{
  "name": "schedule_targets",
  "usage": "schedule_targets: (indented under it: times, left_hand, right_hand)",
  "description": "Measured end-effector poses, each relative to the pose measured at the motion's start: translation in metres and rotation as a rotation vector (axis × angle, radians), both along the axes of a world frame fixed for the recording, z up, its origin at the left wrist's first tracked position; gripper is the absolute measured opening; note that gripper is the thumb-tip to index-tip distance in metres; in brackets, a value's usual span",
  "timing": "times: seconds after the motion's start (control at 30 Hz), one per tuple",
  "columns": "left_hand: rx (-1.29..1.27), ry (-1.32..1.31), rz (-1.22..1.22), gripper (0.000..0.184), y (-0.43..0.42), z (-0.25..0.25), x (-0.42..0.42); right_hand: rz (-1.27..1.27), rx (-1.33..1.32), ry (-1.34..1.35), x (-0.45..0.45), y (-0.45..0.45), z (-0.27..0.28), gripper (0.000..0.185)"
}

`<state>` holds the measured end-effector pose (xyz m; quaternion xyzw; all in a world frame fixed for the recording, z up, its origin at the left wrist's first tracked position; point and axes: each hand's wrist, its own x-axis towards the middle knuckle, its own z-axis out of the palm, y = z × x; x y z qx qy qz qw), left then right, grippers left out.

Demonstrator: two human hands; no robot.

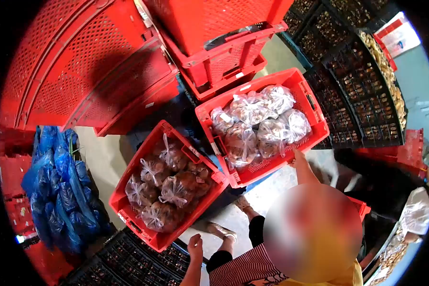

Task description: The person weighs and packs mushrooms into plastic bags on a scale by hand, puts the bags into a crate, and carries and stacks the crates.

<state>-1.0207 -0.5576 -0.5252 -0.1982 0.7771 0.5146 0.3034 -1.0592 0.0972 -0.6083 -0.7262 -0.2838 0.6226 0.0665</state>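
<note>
My right hand is at the near rim of a red plastic crate, with its fingers closed over the edge. Clear knotted bags of brownish mushroom-like contents fill that crate. Low in the view, my left hand hangs loosely curled with nothing visible in it. It is nearest to a second red crate, which holds several similar bags. The two crates' corners meet or overlap. A blurred disc hides part of my right arm and body.
Tall stacks of red crates rise at the upper left and top. Blue plastic bags lie at the left. Dark racks of mushrooms stand on the right, and black trays at the bottom. My feet are on the pale floor.
</note>
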Motion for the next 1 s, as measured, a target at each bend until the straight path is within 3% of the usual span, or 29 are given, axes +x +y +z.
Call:
schedule_targets:
  times: [0.1, 0.23, 0.3, 0.43, 0.5, 0.53, 0.6, 0.63, 0.7, 0.87, 1.0]
  left_hand:
    - [0.03, -0.073, -0.08, 0.028, 0.036, 0.024, -0.019]
    - [0.092, -0.21, -0.149, 0.028, 0.072, 0.014, -0.047]
    - [0.185, -0.28, -0.213, 0.032, 0.097, 0.007, -0.058]
    - [0.295, -0.517, -0.058, 0.042, 0.171, 0.025, -0.08]
    - [0.56, -0.697, 0.159, 0.051, 0.198, 0.01, -0.073]
    - [0.563, -0.695, 0.166, 0.051, 0.208, -0.01, -0.062]
    - [0.755, -0.93, 0.224, 0.051, 0.224, -0.051, -0.039]
    - [0.755, -0.92, 0.234, 0.051, 0.239, -0.052, -0.033]
    - [0.677, -0.818, 0.146, 0.043, 0.273, -0.051, -0.028]
    - [0.587, -0.683, 0.224, 0.036, 0.324, -0.047, -0.06]
    - [0.573, -0.421, 0.112, 0.035, 0.341, -0.08, -0.103]
  right_hand:
    - [0.073, 0.114, 0.034, 0.012, -0.011, 0.0, 0.043]
    - [0.209, 0.164, 0.055, 0.031, -0.021, -0.001, 0.037]
    - [0.148, 0.192, 0.044, 0.043, -0.043, 0.007, 0.028]
    - [-0.088, 0.19, 0.111, 0.107, -0.088, -0.006, 0.03]
    - [-0.18, 0.181, 0.119, 0.143, -0.117, -0.022, 0.031]
    - [-0.284, 0.115, 0.156, 0.154, -0.135, -0.015, 0.031]
    - [-0.566, -0.074, 0.224, 0.17, -0.16, -0.01, 0.029]
    - [-0.748, -0.196, 0.249, 0.178, -0.167, -0.014, 0.028]
    - [-0.701, -0.262, 0.283, 0.187, -0.19, -0.01, 0.03]
    - [-0.841, -0.311, 0.294, 0.153, -0.21, 0.0, 0.035]
    - [-0.901, -0.329, 0.537, 0.105, -0.219, 0.008, 0.037]
